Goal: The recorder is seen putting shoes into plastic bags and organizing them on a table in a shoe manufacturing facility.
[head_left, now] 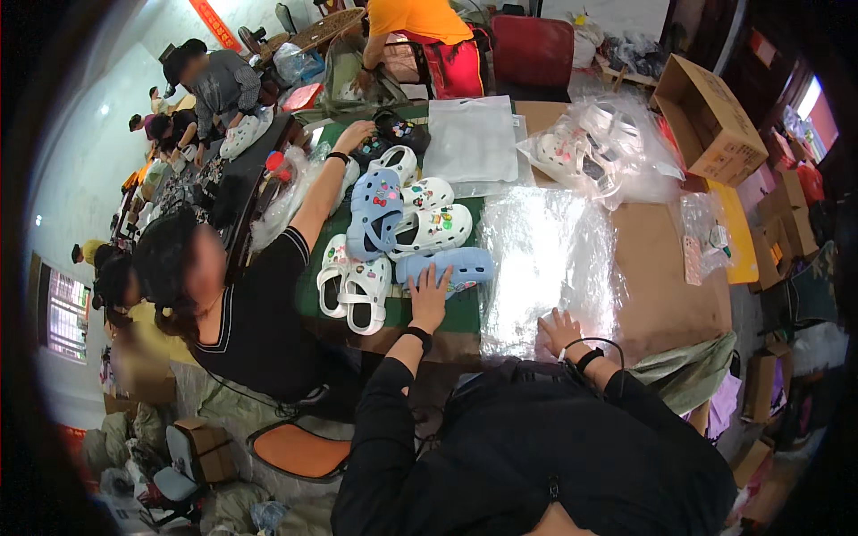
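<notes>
One light-blue foam clog [469, 261] lies under the left hand [429, 299], whose fingers spread over its near side; whether the thumb pinches it, I can't tell. Right of that grip, the right hand [560, 333] rests, fingers splayed, on the near part of glossy, crinkled clear plastic sheeting [547, 259]. My guess is that the step in hand is taking hold of that clog; the next move would call for a firm wrap of the fingers, with the sheeting kept flat. Beyond the left hand sits a second blue clog [374, 207], round-toed, perforated and dotted with charms; left of the grip stand smooth white clogs [365, 295].
</notes>
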`<state>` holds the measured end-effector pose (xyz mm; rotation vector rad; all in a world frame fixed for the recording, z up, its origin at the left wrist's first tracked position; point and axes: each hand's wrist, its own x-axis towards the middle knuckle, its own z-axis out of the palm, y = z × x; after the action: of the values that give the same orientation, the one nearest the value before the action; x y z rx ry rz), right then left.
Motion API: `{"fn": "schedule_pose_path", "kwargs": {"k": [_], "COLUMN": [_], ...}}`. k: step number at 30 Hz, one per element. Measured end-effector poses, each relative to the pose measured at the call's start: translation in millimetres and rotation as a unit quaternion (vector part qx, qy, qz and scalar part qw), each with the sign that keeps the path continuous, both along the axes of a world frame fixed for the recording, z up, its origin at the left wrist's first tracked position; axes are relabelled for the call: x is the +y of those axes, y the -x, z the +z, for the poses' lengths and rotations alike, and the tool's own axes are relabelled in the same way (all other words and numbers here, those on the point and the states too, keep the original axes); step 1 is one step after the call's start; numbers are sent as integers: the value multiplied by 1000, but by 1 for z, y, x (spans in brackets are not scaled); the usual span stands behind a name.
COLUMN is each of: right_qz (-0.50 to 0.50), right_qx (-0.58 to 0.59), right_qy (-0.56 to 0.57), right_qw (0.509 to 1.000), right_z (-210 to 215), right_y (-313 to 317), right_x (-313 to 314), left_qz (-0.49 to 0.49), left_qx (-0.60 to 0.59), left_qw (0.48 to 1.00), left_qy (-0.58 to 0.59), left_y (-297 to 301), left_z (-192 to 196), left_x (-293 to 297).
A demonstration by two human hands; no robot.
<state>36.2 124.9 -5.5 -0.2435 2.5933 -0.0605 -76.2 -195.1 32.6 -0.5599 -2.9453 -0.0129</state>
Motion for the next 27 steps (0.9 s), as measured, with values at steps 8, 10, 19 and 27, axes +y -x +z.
{"fn": "schedule_pose_path", "kwargs": {"k": [8, 10, 19, 27], "right_qz": [-14, -16, -9, -30], "right_qx": [-10, -10, -9, -20], "right_qy": [3, 4, -9, -7], "right_qw": [1000, 1000, 1000, 999], "right_z": [1, 0, -4, -6], "right_y": [0, -1, -2, 1], "right_x": [1, 0, -2, -4], "left_qz": [5, 4, 136, 251], "left_qx": [38, 68, 22, 94], "left_qw": [998, 993, 965, 928], "left_qy": [-56, -99, -224, -260], "left_y": [23, 31, 58, 91], "left_z": [8, 7, 10, 26], "left_x": [3, 2, -10, -27]}}
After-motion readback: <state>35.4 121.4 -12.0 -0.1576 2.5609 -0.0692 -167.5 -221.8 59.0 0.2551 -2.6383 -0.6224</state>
